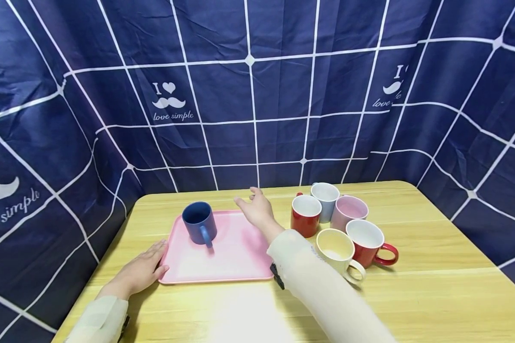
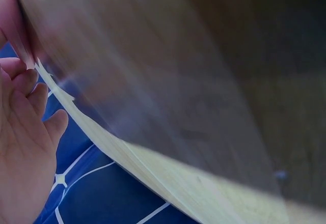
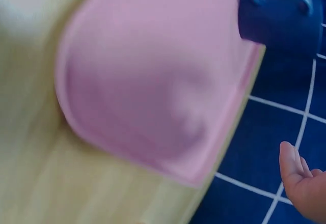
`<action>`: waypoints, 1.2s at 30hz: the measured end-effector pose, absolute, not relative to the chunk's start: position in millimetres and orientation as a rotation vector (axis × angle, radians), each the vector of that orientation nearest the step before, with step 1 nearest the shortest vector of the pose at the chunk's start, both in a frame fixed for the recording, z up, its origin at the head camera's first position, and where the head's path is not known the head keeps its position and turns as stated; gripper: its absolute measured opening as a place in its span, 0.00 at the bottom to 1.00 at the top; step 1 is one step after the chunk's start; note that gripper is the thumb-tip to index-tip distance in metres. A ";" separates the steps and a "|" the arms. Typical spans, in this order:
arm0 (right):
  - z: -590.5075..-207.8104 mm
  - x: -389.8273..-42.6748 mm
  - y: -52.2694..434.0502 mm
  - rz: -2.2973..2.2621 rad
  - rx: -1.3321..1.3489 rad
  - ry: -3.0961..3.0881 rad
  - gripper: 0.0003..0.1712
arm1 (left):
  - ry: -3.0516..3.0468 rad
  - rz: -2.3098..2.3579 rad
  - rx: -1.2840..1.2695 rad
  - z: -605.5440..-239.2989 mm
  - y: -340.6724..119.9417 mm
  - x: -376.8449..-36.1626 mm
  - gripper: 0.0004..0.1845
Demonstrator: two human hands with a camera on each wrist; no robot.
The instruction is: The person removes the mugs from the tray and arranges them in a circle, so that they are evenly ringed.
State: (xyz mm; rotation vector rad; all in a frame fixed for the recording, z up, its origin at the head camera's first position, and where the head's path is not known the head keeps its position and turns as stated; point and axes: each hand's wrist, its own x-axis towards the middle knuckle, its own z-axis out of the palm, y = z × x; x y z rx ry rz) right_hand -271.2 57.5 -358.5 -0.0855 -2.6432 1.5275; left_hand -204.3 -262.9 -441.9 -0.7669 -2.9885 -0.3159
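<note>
Pink tray [image 1: 236, 257] is seen from the head view near the tabletop's left edge, a blue mug [image 1: 199, 222] upright at its far left corner. Left hand [image 1: 139, 271] rests flat against the tray's left rim. Right hand [image 1: 257, 209], fingers spread and empty, hovers over the far right corner, nearer the mug.

Left wrist view is blurred; relaxed fingers [image 2: 25, 86] are shown.

Right wrist view shows the mug beyond the tray.

Left hand [image 1: 142, 270] flat on the desk [image 1: 433, 286] against the pink tray [image 1: 236, 257] edge, right hand [image 1: 256, 209] open above the tray's far side, blue mug [image 1: 199, 223] upright on it, five mugs [image 1: 336, 224] clustered just right.
</note>
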 end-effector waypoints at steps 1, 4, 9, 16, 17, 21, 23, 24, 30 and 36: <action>-362.2 -270.2 54.8 1.533 -0.083 -2.651 0.38 | -2.984 -0.315 -0.772 -442.3 -262.7 -204.7 0.31; -371.8 -265.8 45.8 1.547 -0.068 -2.678 0.38 | -2.977 -0.309 -0.778 -444.4 -263.1 -206.2 0.31; -385.3 -256.8 29.7 1.618 -0.033 -2.697 0.36 | -2.971 -0.300 -0.781 -444.3 -264.1 -206.5 0.31; -401.2 -247.3 10.5 1.758 0.000 -2.698 0.31 | -2.966 -0.302 -0.797 -443.0 -264.6 -205.8 0.30; -402.7 -246.3 8.3 1.772 0.013 -2.701 0.31 | -2.960 -0.299 -0.804 -442.9 -264.6 -205.6 0.30; -406.7 -243.0 1.0 1.838 0.036 -2.717 0.29 | -2.954 -0.294 -0.811 -443.0 -263.7 -205.1 0.30; -407.5 -241.4 -2.1 1.867 0.042 -2.726 0.28 | -2.962 -0.297 -0.806 -442.8 -263.4 -204.7 0.30; -407.8 -240.5 -3.4 1.878 0.047 -2.729 0.27 | -2.965 -0.299 -0.803 -442.6 -263.2 -204.6 0.30; -409.1 -238.6 -8.4 1.898 0.106 -2.717 0.18 | -2.974 -0.306 -0.788 -441.7 -262.6 -204.1 0.30; -410.7 -239.2 -11.7 1.890 0.188 -2.729 0.15 | -2.972 -0.299 -0.792 -441.9 -262.6 -204.6 0.30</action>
